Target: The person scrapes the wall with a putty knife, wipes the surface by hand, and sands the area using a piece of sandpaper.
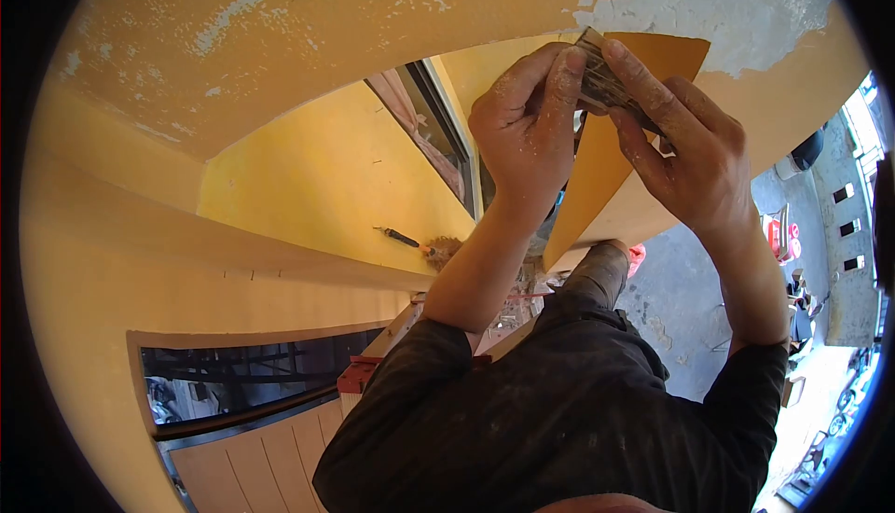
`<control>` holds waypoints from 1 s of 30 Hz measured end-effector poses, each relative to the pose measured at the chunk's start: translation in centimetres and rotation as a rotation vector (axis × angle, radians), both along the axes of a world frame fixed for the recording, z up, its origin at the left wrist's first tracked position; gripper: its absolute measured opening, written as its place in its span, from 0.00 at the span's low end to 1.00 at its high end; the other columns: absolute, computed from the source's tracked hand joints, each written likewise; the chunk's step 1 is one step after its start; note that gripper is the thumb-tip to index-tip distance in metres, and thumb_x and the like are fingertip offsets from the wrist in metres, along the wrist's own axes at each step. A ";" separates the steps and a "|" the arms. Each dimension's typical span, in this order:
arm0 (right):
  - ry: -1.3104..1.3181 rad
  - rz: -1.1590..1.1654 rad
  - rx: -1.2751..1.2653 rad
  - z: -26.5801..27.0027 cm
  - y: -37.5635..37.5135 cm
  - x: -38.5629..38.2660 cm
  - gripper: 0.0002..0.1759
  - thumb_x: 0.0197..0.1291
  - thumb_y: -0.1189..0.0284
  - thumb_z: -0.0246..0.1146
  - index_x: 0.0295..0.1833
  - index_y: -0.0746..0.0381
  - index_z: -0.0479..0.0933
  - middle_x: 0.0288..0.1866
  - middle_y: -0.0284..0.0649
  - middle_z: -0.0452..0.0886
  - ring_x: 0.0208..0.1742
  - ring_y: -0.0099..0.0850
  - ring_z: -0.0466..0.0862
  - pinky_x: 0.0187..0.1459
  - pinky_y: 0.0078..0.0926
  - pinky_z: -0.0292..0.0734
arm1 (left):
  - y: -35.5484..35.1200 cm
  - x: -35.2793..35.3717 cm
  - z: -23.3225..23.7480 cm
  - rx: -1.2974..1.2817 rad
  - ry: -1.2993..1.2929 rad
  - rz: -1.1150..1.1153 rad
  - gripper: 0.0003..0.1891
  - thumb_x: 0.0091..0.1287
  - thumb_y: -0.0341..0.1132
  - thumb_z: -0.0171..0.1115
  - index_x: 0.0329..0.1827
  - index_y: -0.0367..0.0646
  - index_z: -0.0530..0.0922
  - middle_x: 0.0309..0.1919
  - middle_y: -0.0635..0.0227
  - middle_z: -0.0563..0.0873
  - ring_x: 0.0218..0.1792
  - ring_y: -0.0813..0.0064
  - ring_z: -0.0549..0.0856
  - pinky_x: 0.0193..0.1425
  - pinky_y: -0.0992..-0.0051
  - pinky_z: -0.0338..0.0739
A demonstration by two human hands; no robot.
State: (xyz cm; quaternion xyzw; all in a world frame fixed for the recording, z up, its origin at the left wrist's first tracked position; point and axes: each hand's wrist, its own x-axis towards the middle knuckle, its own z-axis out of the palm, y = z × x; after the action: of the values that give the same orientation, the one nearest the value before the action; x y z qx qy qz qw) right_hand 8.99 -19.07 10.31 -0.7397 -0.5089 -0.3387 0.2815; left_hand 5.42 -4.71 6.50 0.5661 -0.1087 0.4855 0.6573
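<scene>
Both my hands are raised close together in front of the orange wall, pinching one small flat piece (601, 73). It is dark and streaked with pale dust or plaster; its exact kind cannot be made out. My left hand (527, 117) grips its left side between thumb and fingers. On the other side my right hand (695, 135) has its thumb and fingertips closed on the same piece. White dust marks the fingers of both hands. Above them, the orange wall (373, 19) shows scraped patches and a large bare grey-white area (727, 5).
A screwdriver-like tool with a dark handle (403, 237) lies on the yellow ledge, beside a brownish bristly clump (443, 252). Red-ended ladder parts (357, 375) stand by my left side. Grey floor (667, 298) lies far below at right, with red items (783, 238).
</scene>
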 end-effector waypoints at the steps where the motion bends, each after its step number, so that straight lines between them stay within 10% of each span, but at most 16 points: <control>1: 0.004 -0.005 0.001 -0.1 0.0 0.0 0.32 0.53 0.76 0.70 0.66 0.52 0.75 0.23 0.33 0.73 0.19 0.26 0.74 0.23 0.27 0.76 | -0.1 0.0 0.0 -0.016 -0.005 0.003 0.12 0.71 0.31 0.60 0.46 0.26 0.81 0.33 0.61 0.86 0.28 0.78 0.86 0.33 0.79 0.86; 30: -0.096 0.029 -0.047 -0.9 -0.8 -0.2 0.35 0.48 0.75 0.72 0.65 0.54 0.75 0.24 0.31 0.71 0.20 0.27 0.75 0.22 0.26 0.75 | 0.6 -0.2 -2.1 0.078 -0.004 0.167 0.13 0.73 0.31 0.55 0.44 0.24 0.79 0.35 0.62 0.84 0.31 0.81 0.82 0.32 0.79 0.83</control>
State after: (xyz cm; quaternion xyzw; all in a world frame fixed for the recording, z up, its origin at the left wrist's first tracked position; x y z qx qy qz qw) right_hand 8.84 -19.88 9.38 -0.7215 -0.5403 -0.3575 0.2443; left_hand 5.23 -4.13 4.37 0.5972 -0.0812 0.5351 0.5919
